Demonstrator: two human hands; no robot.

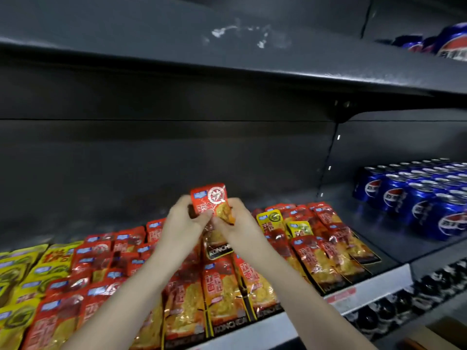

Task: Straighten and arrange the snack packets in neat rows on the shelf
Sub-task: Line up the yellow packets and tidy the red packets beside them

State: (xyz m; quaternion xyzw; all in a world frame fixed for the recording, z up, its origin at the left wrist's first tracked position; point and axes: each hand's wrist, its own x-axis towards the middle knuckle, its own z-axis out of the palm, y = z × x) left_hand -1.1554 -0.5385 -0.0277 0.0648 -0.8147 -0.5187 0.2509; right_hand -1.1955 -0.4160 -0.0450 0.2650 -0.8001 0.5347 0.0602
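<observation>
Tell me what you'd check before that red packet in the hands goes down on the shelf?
1. Grip: left hand and right hand both pinch the held packet. Ok.
2. Held packet's pose: near upright, print facing the camera. Ok.
3. Red packets in straight rows: the left-centre ones overlap crookedly. Not ok.
4. Colours sorted: two yellow packets sit among the red on the right. Not ok.
5. Free slot under the hands: hidden by them. Cannot tell.
6. Cans clear of the packets: bare shelf lies between. Ok.
</observation>
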